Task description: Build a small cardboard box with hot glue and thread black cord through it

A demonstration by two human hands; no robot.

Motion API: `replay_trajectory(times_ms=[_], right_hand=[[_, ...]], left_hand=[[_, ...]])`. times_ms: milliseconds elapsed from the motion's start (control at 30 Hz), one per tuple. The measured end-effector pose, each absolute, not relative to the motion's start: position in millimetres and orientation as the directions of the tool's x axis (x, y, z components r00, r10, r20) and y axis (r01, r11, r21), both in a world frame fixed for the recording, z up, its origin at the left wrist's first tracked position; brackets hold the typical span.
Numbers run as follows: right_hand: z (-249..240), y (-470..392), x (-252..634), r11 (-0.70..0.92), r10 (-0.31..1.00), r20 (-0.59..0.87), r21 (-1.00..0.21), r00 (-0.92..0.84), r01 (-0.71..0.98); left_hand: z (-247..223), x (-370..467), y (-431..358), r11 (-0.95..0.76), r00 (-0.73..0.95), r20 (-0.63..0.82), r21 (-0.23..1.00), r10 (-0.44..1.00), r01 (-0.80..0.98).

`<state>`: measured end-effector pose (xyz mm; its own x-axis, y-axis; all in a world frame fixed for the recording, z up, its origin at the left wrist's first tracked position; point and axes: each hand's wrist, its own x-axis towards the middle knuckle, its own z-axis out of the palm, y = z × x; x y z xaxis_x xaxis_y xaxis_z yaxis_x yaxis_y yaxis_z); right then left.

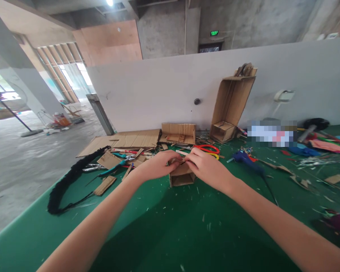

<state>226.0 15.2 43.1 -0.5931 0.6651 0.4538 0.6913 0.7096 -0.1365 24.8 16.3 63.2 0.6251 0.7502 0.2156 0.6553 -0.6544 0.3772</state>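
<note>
A small open-fronted cardboard box [182,180] stands on the green table, its opening facing me. My left hand [162,164] is closed at the box's top left, with thumb and fingers pinched at its upper edge. From the other side my right hand [208,168] pinches at the top right, fingertips almost meeting those of the left. A thin dark edge shows between the fingertips; what it belongs to is partly hidden. Just behind the hands lie red-handled scissors [206,148] and a yellow handle [214,155].
Teal-handled pliers [113,168], cardboard scraps [104,185] and a black fuzzy strip [62,187] lie on the left. A tall cardboard structure [232,105] leans by the white partition [153,90]. A blue glue gun [248,161] with a cord lies right, near cluttered craft materials.
</note>
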Motion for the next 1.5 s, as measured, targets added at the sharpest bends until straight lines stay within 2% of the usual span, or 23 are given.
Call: replay_trajectory(times_ms=[267,433,600,700,867,1033,1167,1300,1500], right_hand=[[41,13,223,0.701,0.649,0.444,-0.034,-0.618,0.712],[39,13,223,0.719,0.63,0.455,-0.038,-0.629,0.694],[40,13,222,0.728,0.639,0.448,-0.092,-0.625,0.679],[40,14,222,0.749,0.633,0.439,-0.141,-0.637,0.647],[40,17,222,0.753,0.65,0.427,-0.25,-0.629,0.608],[40,19,222,0.726,0.687,0.404,-0.348,-0.604,0.593],[38,21,222,0.73,0.683,0.414,-0.364,-0.602,0.578],[38,20,223,0.774,0.629,0.432,-0.277,-0.646,0.569],[43,16,224,0.789,0.555,0.348,0.067,-0.755,0.611]], left_hand=[[52,33,21,-0.606,0.548,0.267,0.453,0.792,0.654],[47,35,25,-0.583,0.515,0.277,0.454,0.811,0.674],[46,35,26,-0.525,0.474,0.24,0.517,0.847,0.676],[54,30,22,-0.55,0.544,0.186,0.532,0.818,0.644],[68,19,15,-0.598,0.693,0.004,0.508,0.721,0.62],[67,16,16,-0.563,0.675,-0.024,0.529,0.738,0.634],[65,16,17,-0.562,0.679,-0.026,0.538,0.734,0.628],[66,16,17,-0.565,0.679,-0.019,0.538,0.734,0.626],[67,16,16,-0.585,0.68,0.01,0.52,0.733,0.622]])
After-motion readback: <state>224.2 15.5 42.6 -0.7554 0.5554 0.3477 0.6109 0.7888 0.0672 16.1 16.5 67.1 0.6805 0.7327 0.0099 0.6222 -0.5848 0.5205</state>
